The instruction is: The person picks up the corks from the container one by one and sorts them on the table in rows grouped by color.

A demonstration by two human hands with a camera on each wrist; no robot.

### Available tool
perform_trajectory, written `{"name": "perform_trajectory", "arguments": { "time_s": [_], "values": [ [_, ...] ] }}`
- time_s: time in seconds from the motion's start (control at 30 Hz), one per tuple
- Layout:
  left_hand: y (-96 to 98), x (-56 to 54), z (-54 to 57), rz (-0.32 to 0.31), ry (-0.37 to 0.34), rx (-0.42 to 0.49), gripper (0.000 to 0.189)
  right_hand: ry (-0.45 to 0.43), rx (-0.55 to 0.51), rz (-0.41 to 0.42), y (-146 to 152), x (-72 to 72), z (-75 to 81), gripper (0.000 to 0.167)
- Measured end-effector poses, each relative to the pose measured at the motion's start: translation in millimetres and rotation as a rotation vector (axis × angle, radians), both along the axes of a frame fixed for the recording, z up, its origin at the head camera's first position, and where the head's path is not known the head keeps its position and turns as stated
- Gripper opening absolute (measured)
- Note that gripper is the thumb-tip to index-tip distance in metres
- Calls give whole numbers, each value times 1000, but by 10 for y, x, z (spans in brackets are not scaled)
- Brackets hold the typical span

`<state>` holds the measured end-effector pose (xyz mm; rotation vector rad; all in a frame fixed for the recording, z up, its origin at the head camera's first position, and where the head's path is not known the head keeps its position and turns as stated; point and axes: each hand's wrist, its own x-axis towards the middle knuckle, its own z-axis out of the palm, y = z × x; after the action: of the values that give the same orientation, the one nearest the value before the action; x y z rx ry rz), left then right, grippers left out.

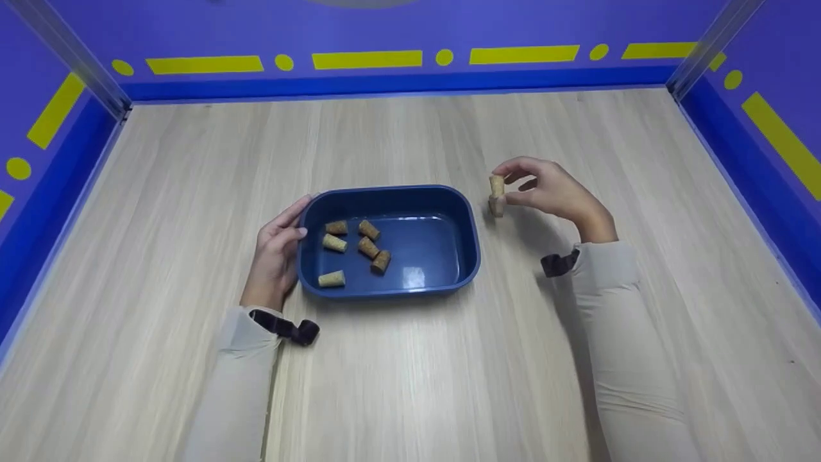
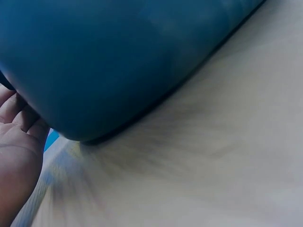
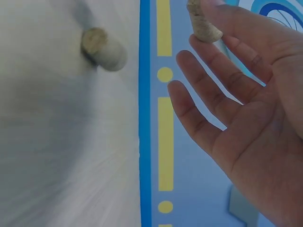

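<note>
In the head view my left hand [image 1: 272, 250] holds the left end of a blue rectangular tub [image 1: 471, 276], thumb at the rim and fingers along the outside. The left wrist view has the tub's outer wall [image 2: 113, 61] with the left hand [image 2: 21, 151] against its corner. Several tapered corks lie in the tub, among them a pale cork [image 1: 331, 278] near the front. Right of the tub my right hand [image 1: 555, 192] pinches a cork [image 1: 497, 185] between thumb and fingers. A second cork [image 3: 104, 49] stands on the table below it, apart from the held one.
The pale wood-grain table [image 1: 397, 359] carries the tub. Blue panels with yellow dashes and dots, like the back wall [image 1: 365, 32], enclose it at the back and both sides. A dark strap [image 1: 558, 263] sits around the right sleeve's cuff.
</note>
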<state>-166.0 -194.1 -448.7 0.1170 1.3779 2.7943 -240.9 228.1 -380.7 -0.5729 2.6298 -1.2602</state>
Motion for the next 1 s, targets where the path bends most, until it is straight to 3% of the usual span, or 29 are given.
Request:
{"name": "perform_trajectory", "arguments": {
  "time_s": [0.73, 1.0],
  "values": [
    [9, 17, -10, 16, -12, 4, 54, -60, 73, -25, 262, -5, -238, 38],
    [17, 1, 5, 9, -8, 11, 55, -128, 139, -102, 266, -7, -257, 36]
  ]
}}
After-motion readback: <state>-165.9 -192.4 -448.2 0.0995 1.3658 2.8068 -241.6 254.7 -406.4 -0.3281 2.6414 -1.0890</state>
